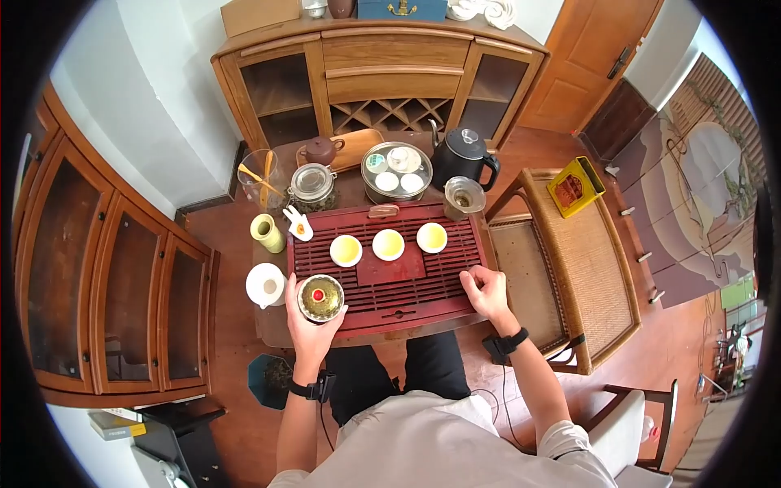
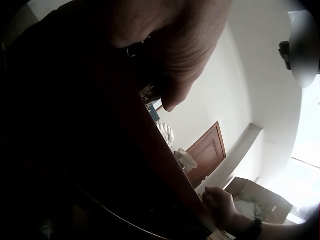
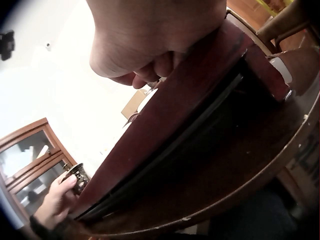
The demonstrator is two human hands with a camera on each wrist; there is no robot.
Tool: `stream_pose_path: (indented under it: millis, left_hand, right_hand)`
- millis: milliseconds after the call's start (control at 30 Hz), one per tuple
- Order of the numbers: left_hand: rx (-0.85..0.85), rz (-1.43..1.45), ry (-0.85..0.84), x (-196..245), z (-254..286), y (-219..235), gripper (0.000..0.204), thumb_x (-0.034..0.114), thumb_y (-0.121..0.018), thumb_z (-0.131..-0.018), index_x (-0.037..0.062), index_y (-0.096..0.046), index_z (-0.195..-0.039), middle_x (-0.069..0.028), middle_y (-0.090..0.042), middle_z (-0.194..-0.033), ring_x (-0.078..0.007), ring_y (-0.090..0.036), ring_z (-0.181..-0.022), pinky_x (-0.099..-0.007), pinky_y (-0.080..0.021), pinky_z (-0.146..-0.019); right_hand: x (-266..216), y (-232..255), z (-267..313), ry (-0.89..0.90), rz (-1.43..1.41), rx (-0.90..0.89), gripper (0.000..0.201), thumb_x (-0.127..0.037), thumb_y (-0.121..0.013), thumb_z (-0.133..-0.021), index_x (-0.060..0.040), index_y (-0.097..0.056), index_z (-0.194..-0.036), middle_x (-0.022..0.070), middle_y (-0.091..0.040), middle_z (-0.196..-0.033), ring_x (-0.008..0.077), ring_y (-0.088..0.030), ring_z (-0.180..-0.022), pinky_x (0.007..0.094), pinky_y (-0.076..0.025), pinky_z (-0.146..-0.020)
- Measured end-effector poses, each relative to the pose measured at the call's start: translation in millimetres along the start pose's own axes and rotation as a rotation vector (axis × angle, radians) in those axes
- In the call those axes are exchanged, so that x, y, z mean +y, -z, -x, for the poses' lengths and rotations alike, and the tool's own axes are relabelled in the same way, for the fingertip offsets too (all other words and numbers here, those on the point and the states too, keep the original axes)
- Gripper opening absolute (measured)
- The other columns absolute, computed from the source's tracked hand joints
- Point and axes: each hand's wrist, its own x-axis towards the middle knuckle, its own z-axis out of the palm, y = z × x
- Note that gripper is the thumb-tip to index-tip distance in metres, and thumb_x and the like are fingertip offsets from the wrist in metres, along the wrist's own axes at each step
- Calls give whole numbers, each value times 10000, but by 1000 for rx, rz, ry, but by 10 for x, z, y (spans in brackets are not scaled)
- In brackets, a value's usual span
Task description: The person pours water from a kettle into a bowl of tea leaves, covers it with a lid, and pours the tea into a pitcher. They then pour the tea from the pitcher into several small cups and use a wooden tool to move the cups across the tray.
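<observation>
My left hand (image 1: 313, 335) holds a gaiwan (image 1: 320, 298), a lidded tea bowl with a patterned lid, a red knob and a pale rim, over the front left corner of the dark red slatted tea tray (image 1: 382, 319). In the right wrist view the gaiwan (image 3: 77, 176) shows a dark patterned side, with the thumb against it. Curled and holding nothing, my right hand (image 1: 488, 294) rests at the tray's right edge. Three white cups of yellow tea, a left cup (image 1: 346, 250), a middle cup (image 1: 388, 244) and a right cup (image 1: 432, 237), stand on the tray.
Left of the tray are a white pitcher (image 1: 265, 285), a green vase (image 1: 267, 233) and a white hand-shaped ornament (image 1: 298, 224). Behind it stand a glass jar (image 1: 312, 185), a round tin (image 1: 397, 172), a black kettle (image 1: 465, 159) and a strainer cup (image 1: 464, 198). A rattan chair (image 1: 590, 276) is at right.
</observation>
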Motion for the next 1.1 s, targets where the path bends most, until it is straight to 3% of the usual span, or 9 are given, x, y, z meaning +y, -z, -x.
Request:
stream_pose_path:
  millis: [300, 367, 633, 700, 1100]
  left_hand:
    - [-47, 76, 67, 82, -14, 54, 1129, 83, -951, -750, 2, -270, -1647, -157, -634, -1376, -256, -646, -1262, -410, -517, -1101]
    - [-45, 68, 50, 61, -9, 50, 1129, 81, -950, -750, 2, -270, -1647, -158, -634, -1378, -256, -646, -1263, -409, -518, -1101]
    - [-37, 93, 50, 30, -9, 38, 1128, 69, -948, -749, 4, -270, -1648, -163, -634, -1378, -253, -645, -1262, -406, -513, -1109]
    - [-36, 102, 63, 47, -2, 34, 1125, 56, -944, -752, 3, -269, -1651, -153, -626, -1385, -241, -634, -1270, -398, -504, -1117]
    - [-55, 104, 106, 18, -30, 54, 1106, 22, -950, -719, 18, -315, -1624, -161, -622, -1388, -249, -630, -1282, -407, -512, -1128]
  right_hand:
    - [-17, -33, 5, 8, 16, 14, 351, -270, -741, -982, -3, -678, -762, 104, -552, -564, 192, -495, -492, 363, -420, -517]
    - [-26, -34, 6, 29, 27, 18, 330, -241, -745, -979, 6, -673, -772, 80, -517, -566, 140, -455, -512, 341, -393, -511]
    - [-25, -25, 12, 38, -2, 21, 331, -238, -737, -982, 10, -672, -774, 93, -504, -565, 144, -448, -512, 349, -385, -507]
    - [-15, -21, 15, 26, 22, 17, 322, -243, -747, -970, -1, -680, -768, 114, -561, -573, 222, -515, -492, 375, -435, -524]
    - [-19, -6, 23, 37, -46, 36, 298, -221, -751, -968, -8, -686, -769, 103, -555, -565, 189, -513, -480, 353, -429, -507]
